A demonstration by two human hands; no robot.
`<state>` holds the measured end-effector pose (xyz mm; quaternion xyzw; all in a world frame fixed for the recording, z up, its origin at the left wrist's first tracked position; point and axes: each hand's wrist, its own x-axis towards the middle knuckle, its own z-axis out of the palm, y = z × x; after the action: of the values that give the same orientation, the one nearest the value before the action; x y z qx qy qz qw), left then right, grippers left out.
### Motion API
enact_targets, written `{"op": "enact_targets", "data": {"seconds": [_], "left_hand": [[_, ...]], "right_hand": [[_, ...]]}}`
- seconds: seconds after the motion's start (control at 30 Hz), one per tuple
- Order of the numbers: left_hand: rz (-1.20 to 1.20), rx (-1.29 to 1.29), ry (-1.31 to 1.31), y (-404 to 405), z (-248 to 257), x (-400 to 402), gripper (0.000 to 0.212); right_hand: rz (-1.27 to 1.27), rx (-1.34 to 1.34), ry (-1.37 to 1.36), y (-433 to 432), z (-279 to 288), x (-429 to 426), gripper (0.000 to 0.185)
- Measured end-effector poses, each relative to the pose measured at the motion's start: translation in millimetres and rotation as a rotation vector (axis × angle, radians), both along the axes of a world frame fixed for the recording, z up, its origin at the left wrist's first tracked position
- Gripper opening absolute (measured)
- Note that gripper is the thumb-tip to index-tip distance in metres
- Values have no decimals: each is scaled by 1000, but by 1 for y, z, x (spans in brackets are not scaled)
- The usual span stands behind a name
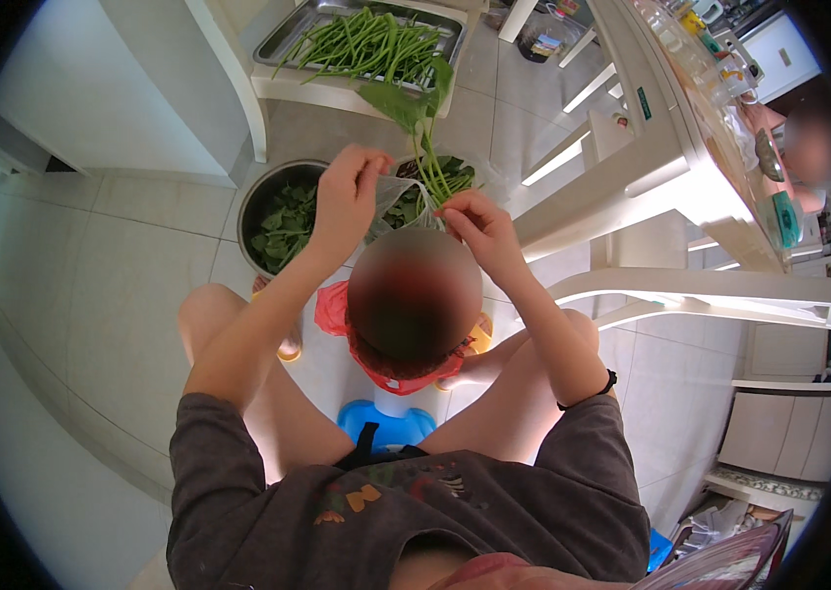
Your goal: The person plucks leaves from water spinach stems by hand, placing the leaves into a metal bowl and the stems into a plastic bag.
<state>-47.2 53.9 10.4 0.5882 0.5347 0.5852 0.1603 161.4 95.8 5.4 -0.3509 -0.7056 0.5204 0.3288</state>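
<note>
My right hand point(485, 227) pinches the stems of a small bunch of leafy greens point(432, 158), whose broad leaves point away from me. My left hand point(351, 203) is raised beside it with thumb and fingertips together; whether something thin is between them I cannot tell. Between and below both hands is a clear plastic bag point(426, 200) with more greens. A round metal bowl point(241, 221) stands on the floor under my left forearm, with picked leaves point(284, 230) in it. Between my knees a red plastic bag point(332, 308) is largely covered by a blurred patch.
A metal tray point(268, 51) of long green beans point(378, 46) rests on a white chair point(342, 94) ahead. To the right stand a white table point(651, 155) and another chair point(696, 295). A person point(803, 158) is beyond the table. A blue stool point(386, 426) is beneath me.
</note>
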Motion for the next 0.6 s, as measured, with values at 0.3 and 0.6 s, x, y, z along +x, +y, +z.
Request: {"op": "enact_targets", "data": {"seconds": [0.3, 0.6], "left_hand": [[-30, 67, 471, 7, 19, -23, 14], [-172, 118, 611, 5, 23, -37, 10]], "right_hand": [[187, -283, 88, -3, 10, 5, 11], [202, -311, 119, 9, 16, 18, 9]]}}
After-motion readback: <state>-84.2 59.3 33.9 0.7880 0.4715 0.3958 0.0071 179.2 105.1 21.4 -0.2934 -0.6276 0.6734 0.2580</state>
